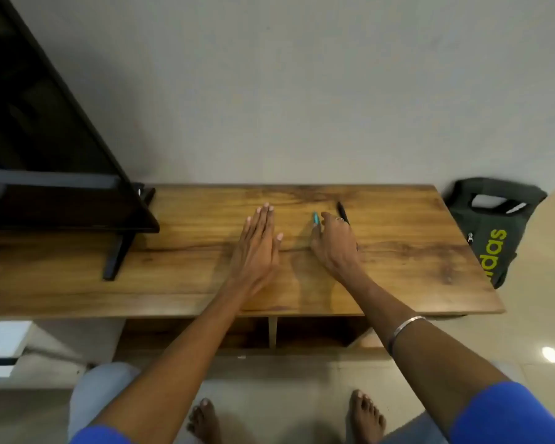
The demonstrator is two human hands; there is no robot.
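My left hand lies flat on the wooden tabletop, fingers straight and together. My right hand is to its right, fingers curled down over a small teal object whose tip sticks out past the fingertips. How firmly the fingers hold it is hidden by the hand. A black pen lies on the wood just behind the right hand, touching or nearly touching the ring finger.
A black TV on a stand fills the left of the low wooden cabinet. A dark bag with green lettering sits on the floor at the right end. A grey wall runs behind. My bare feet stand on the tiled floor.
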